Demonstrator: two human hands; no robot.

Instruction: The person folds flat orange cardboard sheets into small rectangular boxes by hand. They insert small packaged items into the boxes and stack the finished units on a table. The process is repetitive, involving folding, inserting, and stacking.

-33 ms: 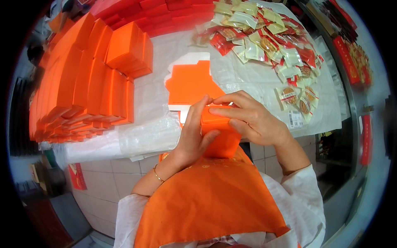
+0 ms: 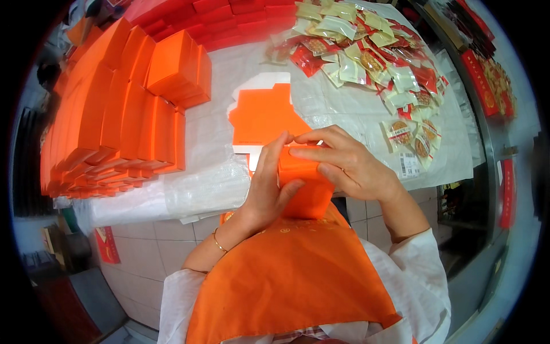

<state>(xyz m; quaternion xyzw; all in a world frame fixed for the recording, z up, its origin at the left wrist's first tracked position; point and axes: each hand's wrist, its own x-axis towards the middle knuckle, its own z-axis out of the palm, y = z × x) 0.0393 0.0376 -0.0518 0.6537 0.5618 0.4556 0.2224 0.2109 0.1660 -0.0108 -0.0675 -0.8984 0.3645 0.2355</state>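
Both hands clamped on the small orange box (image 2: pixel 306 186), held in the air just off the near edge of the table (image 2: pixel 206 183), above the orange apron (image 2: pixel 286 281). Left hand (image 2: pixel 269 189) cups the side from below, thumb across the face. Right hand (image 2: pixel 349 166) presses on the top, fingertips meeting the left ones at the top edge.

Risks, as I judge them:
- Too much pressure on the top could crease or buckle the thin card.
- Box sits off the table, so a slip likely drops it to the floor.
- Flat orange blank (image 2: pixel 263 117) lies just beyond; a forearm sweep could shove it.
- Stacked orange boxes (image 2: pixel 114 120) far left lean in rows; a knock may topple them.
- Snack packets (image 2: pixel 372 63) far right sit loose in a heap and could slide.
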